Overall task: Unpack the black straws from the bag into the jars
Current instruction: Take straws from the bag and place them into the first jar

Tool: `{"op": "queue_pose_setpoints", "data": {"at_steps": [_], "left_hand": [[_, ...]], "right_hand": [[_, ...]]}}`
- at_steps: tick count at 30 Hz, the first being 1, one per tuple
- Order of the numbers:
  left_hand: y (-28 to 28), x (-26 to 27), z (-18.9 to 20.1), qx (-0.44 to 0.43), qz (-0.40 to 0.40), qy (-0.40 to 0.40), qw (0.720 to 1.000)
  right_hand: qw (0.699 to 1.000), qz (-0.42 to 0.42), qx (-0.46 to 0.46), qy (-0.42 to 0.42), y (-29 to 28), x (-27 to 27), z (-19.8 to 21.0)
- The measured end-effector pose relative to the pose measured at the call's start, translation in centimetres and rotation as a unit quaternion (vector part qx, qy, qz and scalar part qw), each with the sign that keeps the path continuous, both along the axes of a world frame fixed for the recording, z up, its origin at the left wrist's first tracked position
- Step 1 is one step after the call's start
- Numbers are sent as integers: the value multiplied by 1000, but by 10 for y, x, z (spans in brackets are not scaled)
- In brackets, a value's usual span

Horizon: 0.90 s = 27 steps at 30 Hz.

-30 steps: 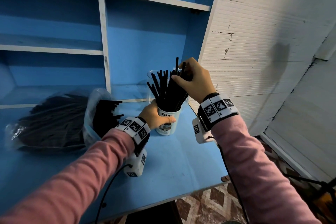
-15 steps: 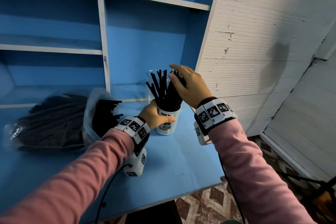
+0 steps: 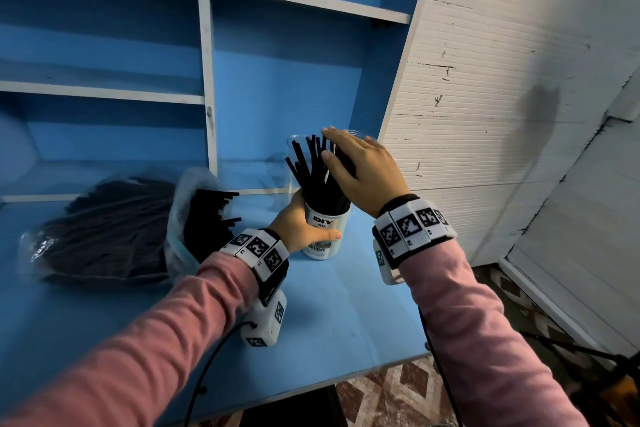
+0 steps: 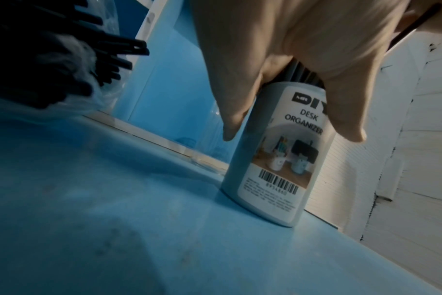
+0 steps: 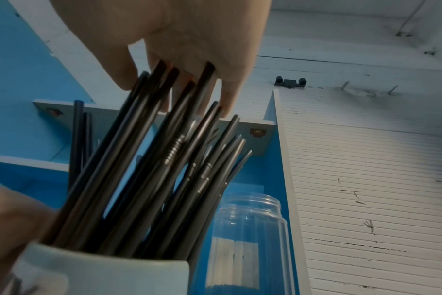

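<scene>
A white labelled jar (image 3: 325, 230) (image 4: 273, 159) (image 5: 101, 273) stands on the blue table (image 3: 329, 315), packed with upright black straws (image 3: 317, 177) (image 5: 151, 159). My left hand (image 3: 301, 224) (image 4: 285, 59) grips the jar near its rim, thumb across the front. With straight fingers my right hand (image 3: 360, 166) (image 5: 179, 49) lies flat on the straw tops and presses them. At the left a clear plastic bag (image 3: 104, 232) lies on its side, more black straws (image 3: 211, 215) (image 4: 63, 59) poking out of its open mouth.
An empty clear jar (image 5: 247, 239) (image 3: 294, 163) stands right behind the white one. Blue shelving (image 3: 207, 80) backs the table; a white ribbed panel (image 3: 485, 114) rises at the right. The table's front edge (image 3: 311, 388) drops to a patterned floor.
My right hand let go of the bunch it pinched, flattened out and came down on the straw tops; the straws sank lower into the jar. The left hand kept its hold.
</scene>
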<state>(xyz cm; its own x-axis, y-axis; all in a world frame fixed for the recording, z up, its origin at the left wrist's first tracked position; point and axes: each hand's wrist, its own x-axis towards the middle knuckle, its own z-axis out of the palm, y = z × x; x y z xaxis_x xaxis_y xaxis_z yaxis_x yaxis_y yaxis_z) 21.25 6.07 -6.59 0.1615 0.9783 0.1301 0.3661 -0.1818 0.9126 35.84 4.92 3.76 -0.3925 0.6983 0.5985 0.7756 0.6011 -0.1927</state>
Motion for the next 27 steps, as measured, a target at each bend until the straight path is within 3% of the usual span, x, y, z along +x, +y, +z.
{"op": "queue_pose_setpoints", "data": {"at_steps": [5,7,12,17,22,27], "left_hand": [[-10,-30,11,-1,-6,48,999],[-20,-46,26,-1,13,31,999],[-45,-91,69,102,69,40,992],[-64,-135,82,177,168,109,964],[-71,-160,63,167,193,160,954],[-70,-167,35,124,173,165,963]], "right_hand": [[995,19,53,87,-14,-4,13],[989,41,80,119,-24,-12,20],[976,100,99,166,-51,-42,21],[973,158,35,165,-73,-77,-10],[974,161,-108,116,-61,-106,-45],[967,112,-213,84,-31,-132,-66]]}}
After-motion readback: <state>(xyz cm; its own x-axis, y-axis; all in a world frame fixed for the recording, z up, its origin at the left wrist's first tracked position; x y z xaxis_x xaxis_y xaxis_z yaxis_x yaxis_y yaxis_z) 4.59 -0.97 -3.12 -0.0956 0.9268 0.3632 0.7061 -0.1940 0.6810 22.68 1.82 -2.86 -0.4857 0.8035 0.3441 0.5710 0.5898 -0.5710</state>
